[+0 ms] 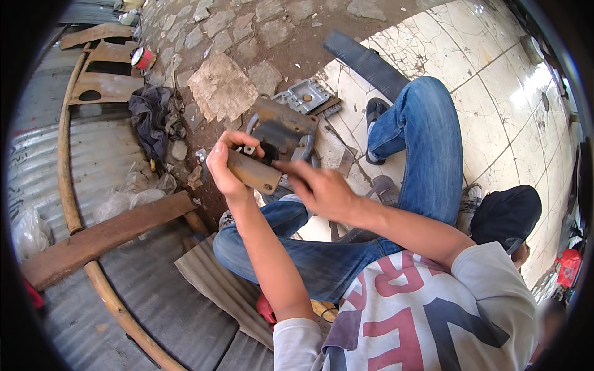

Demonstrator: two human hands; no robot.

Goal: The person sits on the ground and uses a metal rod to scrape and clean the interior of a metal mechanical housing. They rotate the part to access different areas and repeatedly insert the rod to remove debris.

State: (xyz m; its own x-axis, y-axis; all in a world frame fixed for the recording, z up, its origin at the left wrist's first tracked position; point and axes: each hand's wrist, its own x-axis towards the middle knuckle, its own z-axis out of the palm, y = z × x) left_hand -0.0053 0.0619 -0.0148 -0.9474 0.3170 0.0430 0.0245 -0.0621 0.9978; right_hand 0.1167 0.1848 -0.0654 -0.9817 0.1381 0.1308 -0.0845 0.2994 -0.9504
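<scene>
My left hand (pixel 226 166) is wrapped round a rusty brown metal bracket (pixel 252 174), which has flat plates with bolt holes and a dark hollow between them. The bracket is held tilted above my crossed legs. Close against its near plate is my right hand (pixel 325 190), one finger reaching to the hollow and the others bent. Motion smears these fingers, so whether they pinch anything small is unclear. Beyond the bracket a grey cast metal part (pixel 303 96) lies on the ground, beside what looks like a small dark bristled brush (pixel 332 110).
Cracked white tiles (pixel 489 117) spread to the right, with a dark ribbed rubber piece (pixel 365 62) on them. At the left are corrugated metal sheets (pixel 93 161), a wooden plank (pixel 111 238), a dark cloth (pixel 151 117) and a red can (pixel 143 59). Another person in a dark cap (pixel 506 216) is at the right.
</scene>
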